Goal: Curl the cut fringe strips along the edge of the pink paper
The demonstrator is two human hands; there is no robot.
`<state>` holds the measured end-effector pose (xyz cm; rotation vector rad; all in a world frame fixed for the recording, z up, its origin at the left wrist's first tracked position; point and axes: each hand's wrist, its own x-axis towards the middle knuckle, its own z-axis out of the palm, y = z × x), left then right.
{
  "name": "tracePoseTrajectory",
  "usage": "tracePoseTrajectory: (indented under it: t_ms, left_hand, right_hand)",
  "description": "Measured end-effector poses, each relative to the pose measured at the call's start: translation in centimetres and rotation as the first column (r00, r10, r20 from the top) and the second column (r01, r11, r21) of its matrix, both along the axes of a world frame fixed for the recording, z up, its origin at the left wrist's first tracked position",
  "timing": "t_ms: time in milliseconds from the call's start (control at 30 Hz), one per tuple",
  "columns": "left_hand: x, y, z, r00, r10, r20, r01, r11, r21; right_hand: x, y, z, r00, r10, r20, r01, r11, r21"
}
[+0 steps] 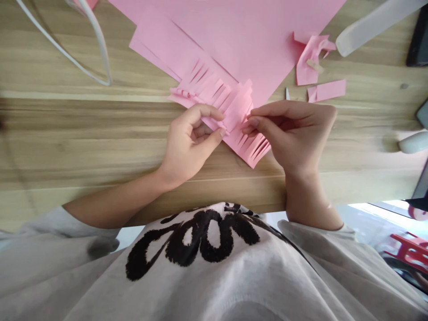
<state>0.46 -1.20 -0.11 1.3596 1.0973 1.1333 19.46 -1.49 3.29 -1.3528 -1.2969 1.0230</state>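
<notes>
A small piece of fringed pink paper (238, 107), cut into narrow strips along its top, is between my hands. My left hand (187, 145) is curled, with thumb and forefinger pinching the paper's lower left edge. At its right edge, my right hand (290, 133) pinches the paper between thumb and fingertips, which hide that edge. Beneath lies a longer slit strip of pink paper (252, 158), its slits showing at both ends. By its left end is a small rolled bit of pink paper (183, 92).
Large pink sheets (247, 40) overlap at the back of the wooden table (83, 142). Crumpled pink scraps (309, 60) and a small pink rectangle (329, 90) lie on the right, near a translucent white object (368, 31). A white cable (100, 49) loops at upper left.
</notes>
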Motion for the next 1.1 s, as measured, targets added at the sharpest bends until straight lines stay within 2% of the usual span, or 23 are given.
tracePoseTrajectory:
  t_ms: [367, 967, 1100]
  left_hand:
    - [-0.09, -0.07, 0.15, 0.999, -0.025, -0.039, 0.025, 1.000, -0.001]
    - [0.01, -0.12, 0.28, 1.000, 0.004, -0.027, -0.005, 1.000, -0.030]
    - [0.03, -0.15, 0.24, 0.998, 0.005, -0.064, -0.008, 0.999, -0.048]
  right_hand:
    - [0.00, 0.07, 0.35, 0.999, -0.030, 0.020, 0.029, 0.998, 0.061]
    - [0.03, 0.05, 0.31, 1.000, -0.015, -0.008, 0.015, 1.000, -0.001]
    - [-0.07, -0.03, 0.54, 0.999, -0.029, 0.014, 0.030, 0.999, -0.039]
